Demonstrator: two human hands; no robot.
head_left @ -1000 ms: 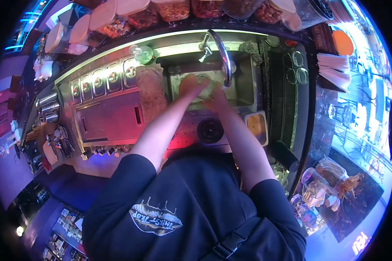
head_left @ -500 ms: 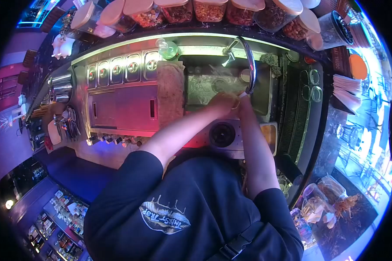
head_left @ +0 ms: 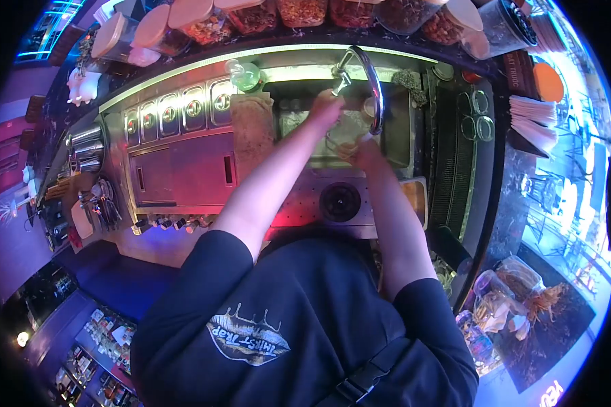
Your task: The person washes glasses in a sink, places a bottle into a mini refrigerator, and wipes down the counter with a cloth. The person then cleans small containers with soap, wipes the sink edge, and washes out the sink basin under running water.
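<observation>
My left hand is raised over the sink, its fingers closed at the handle of the tap. Below the curved spout, my right hand is low in the sink, blurred by motion. Its fingers curl round something clear, perhaps a glass, too smeared to make out. Light-coloured shapes behind the hands in the basin are hard to tell apart. Left of the sink lies a brown cloth.
Lidded metal containers line the counter at left. A green-tinted bottle stands behind the cloth. Nearer me is a round black fixture. Glasses stand at right, and jars line the ledge above.
My left hand has left my right hand's side and risen to the tap handle. My right hand stays below the spout. The camera view has shifted slightly.
</observation>
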